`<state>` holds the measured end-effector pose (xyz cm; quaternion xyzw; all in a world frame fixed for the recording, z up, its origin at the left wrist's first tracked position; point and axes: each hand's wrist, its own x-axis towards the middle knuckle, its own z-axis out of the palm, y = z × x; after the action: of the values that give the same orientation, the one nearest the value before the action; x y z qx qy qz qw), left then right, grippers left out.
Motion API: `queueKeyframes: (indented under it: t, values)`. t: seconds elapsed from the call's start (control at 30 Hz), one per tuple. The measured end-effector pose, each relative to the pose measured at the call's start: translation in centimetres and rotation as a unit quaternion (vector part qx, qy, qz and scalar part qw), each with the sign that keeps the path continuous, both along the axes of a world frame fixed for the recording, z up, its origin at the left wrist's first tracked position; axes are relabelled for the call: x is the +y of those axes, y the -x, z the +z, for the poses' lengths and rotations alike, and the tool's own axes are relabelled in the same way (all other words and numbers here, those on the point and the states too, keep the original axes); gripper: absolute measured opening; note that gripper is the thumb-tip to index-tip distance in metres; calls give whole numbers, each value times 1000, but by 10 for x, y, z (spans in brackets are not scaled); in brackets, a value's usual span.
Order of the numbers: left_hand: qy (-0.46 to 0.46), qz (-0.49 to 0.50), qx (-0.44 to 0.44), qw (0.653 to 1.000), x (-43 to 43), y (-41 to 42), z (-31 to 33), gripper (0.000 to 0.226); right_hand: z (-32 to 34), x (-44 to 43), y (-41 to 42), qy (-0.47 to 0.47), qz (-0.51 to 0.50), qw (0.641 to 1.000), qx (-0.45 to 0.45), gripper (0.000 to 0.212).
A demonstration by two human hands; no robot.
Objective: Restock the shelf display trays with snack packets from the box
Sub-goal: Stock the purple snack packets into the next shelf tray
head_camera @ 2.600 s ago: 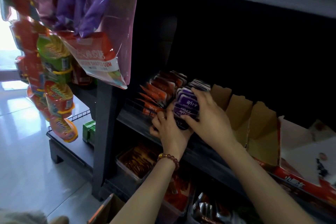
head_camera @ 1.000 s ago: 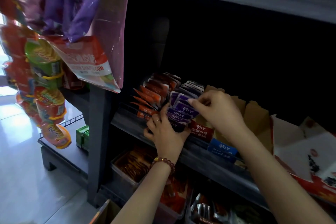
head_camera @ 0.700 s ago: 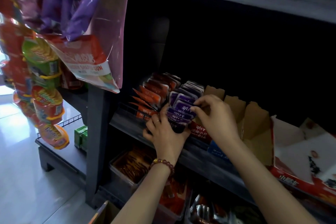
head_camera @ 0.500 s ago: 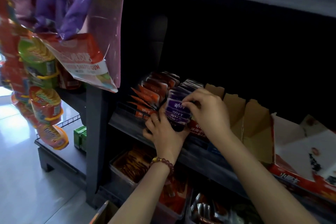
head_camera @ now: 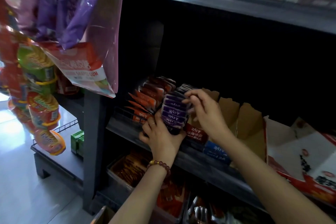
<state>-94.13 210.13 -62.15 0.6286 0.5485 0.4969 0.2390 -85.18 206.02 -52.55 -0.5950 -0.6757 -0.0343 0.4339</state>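
Note:
A row of purple snack packets [head_camera: 173, 112] stands in a display tray on the dark shelf [head_camera: 198, 162]. My left hand [head_camera: 161, 137] grips the front of that row from below. My right hand [head_camera: 203, 109] has its fingertips on the right edge of the upper purple packets. To their left is a row of orange packets [head_camera: 145, 97]. Right of the purple row, empty cardboard tray compartments [head_camera: 236, 114] carry red and blue front labels. Further right lies a red and white box [head_camera: 301, 152] with its flaps open.
A hanging pink and purple bag [head_camera: 78, 23] and strips of red and green snack cups [head_camera: 40, 85] crowd the left. Bins of packets [head_camera: 131, 167] sit on the lower shelf. Above runs an upper shelf [head_camera: 236, 3] with boxes. Grey floor tiles lie at the left.
My right hand moved from the tray's right side up onto the purple packets and shifted along them. My left hand stayed at the front of the row.

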Motion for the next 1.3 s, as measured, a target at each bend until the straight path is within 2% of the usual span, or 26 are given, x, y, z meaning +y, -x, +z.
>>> queueKeyframes:
  t: [0.03,0.07,0.17,0.23,0.3,0.47,0.7,0.77,0.87,0.93,1.0,1.07,1.23,1.3]
  values:
    - [-3,1,1,1000,0,0,0,93,-2,-1,-5,-12,-11,1000,19,23]
    - [-6,2,0,1000,0,0,0,93,-3,-3,-8,-16,-32,999,-3,31]
    - [-18,8,-2,1000,0,-1,-1,93,-2,-1,-13,54,-40,987,-146,59]
    - [-21,10,2,1000,1,-1,-1,93,-5,2,-11,91,-25,973,-211,58]
    - [-19,12,10,1000,1,-1,-1,94,-10,3,-9,52,-50,973,-217,50]
    - [-19,13,31,999,1,0,-2,94,-26,3,-11,-79,-89,974,-194,38]
    - [-8,5,24,1000,0,1,1,94,-22,0,-3,-39,-77,993,-82,31]
    - [-5,1,17,1000,-1,2,2,94,-22,1,-2,-12,-67,998,15,35]
    - [0,-4,10,1000,-2,2,2,95,-24,-4,5,54,-90,974,201,52]
    - [0,-4,0,1000,-1,2,2,97,-25,-10,11,122,-33,959,255,66]
    - [2,-9,-6,1000,0,2,3,98,-28,-13,17,165,16,955,246,70]
    - [8,-16,-14,1000,0,2,3,97,-27,-9,21,186,32,955,228,65]
    - [16,-17,-35,999,1,0,4,86,-34,2,24,157,24,972,175,63]
    - [16,-20,-37,999,2,1,4,86,-34,1,22,154,35,975,159,68]
